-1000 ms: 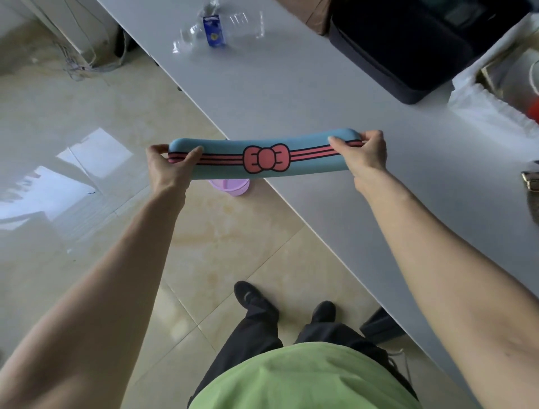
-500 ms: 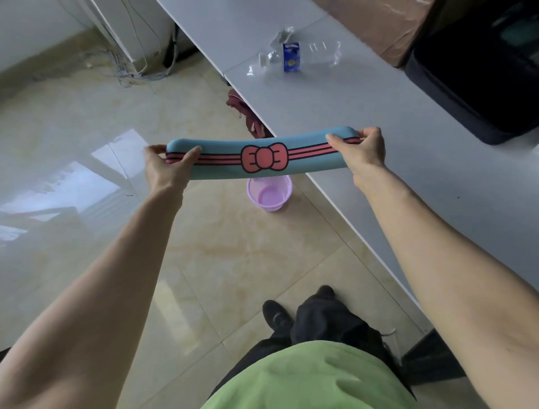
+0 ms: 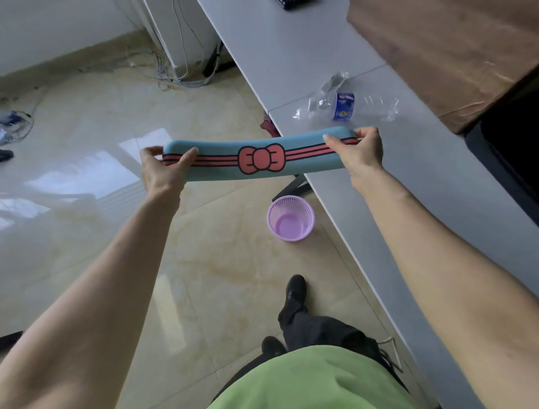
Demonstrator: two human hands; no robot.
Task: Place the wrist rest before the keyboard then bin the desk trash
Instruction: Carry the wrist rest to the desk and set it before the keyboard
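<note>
Head view, hold: your left hand (image 3: 163, 172) and right hand (image 3: 360, 151) each pinch one end of the rest (image 3: 256, 156), thumb on the near face, fingers curled over the far edge.
Head view, reason for hold: a grip at both ends keeps the long pad level; judged a carry toward the keyboard.
Head view, rest position: in the air, right end over the desk (image 3: 291, 58) front edge, left end out over the floor; it touches nothing but your hands.
Head view, rest make: long rounded bar, teal, matte, sagging slightly mid-span, so likely soft foam; pink stripes and a bow across the face.
Head view, keyboard: only a dark corner (image 3: 293, 3) shows at the desk's far end, well apart from the rest.
Head view, trash: crushed clear bottle (image 3: 347, 105) with blue label, lying near the desk's front edge, just beyond your right hand.
Head view, bin (image 3: 290, 217): small lilac mesh basket, empty, on the floor beside the desk edge.
Head view, progress: neither step done yet.
</note>
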